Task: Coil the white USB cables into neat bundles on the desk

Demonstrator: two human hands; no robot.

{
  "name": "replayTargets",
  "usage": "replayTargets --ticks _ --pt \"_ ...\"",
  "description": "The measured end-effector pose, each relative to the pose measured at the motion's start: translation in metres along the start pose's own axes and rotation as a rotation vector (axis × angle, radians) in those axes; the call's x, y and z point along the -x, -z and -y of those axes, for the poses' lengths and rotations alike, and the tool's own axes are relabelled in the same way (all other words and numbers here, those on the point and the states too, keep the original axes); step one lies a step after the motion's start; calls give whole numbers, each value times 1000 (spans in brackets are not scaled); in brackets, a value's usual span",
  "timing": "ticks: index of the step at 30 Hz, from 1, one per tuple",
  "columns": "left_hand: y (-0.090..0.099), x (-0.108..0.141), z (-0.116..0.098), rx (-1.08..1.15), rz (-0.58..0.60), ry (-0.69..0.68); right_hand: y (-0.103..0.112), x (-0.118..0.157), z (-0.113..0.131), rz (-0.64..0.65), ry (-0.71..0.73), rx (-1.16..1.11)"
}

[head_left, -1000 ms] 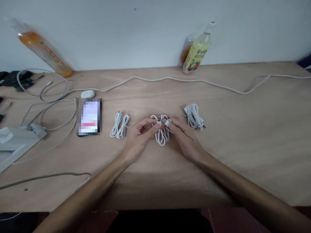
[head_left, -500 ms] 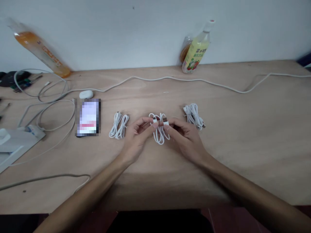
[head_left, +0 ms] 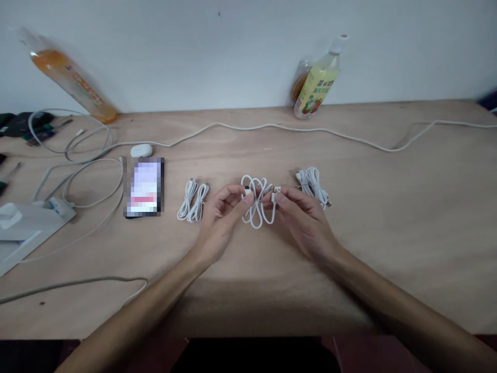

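Note:
Between my hands is a loosely looped white USB cable (head_left: 256, 220). My left hand (head_left: 223, 212) pinches one of its plugs, white with a dark tip, between thumb and fingers. A USB-A plug with its metal end pointing away from me is pinched in my right hand (head_left: 298, 212). Left of my left hand lie two coiled white cables (head_left: 193, 201), side by side on the wooden table (head_left: 368, 248). More coiled white cable (head_left: 314, 184) lies just beyond my right hand, partly covered by its fingers.
A phone (head_left: 144, 187) with a blurred screen and a white earbud case (head_left: 141, 151) lie to the left. One long white cable (head_left: 272, 125) runs across the back. An orange drink bottle (head_left: 73, 85) and a yellow drink bottle (head_left: 317, 85) lean against the wall.
My right hand has moved slightly right with its plug, widening the gap between the two plugs. That plug has turned to show its metal face, and the cable loops have spread a little.

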State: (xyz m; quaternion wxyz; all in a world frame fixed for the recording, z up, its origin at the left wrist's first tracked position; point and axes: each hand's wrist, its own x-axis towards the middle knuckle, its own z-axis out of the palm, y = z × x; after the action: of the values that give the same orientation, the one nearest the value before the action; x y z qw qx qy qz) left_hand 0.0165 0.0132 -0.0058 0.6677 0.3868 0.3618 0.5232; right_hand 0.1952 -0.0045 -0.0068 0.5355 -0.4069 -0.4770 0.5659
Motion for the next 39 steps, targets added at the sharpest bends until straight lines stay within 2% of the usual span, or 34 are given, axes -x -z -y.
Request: replayTargets --ticks 6,12,18,24,31,39 --pt "-1 1 0 16 -9 -17 2 -3 -5 -17 -27 5" --pt "0 2 1 3 21 56 1 -5 -4 -62 -58 24" --pt "-4 3 -2 50 34 68 3 -6 -3 -59 -79 34" --pt "-3 1 -1 68 39 73 3 -5 0 -16 -143 29" --pt "1 1 2 -55 21 76 1 -6 3 57 -159 65" --pt "3 -1 1 -81 17 73 2 -5 8 121 -177 111"
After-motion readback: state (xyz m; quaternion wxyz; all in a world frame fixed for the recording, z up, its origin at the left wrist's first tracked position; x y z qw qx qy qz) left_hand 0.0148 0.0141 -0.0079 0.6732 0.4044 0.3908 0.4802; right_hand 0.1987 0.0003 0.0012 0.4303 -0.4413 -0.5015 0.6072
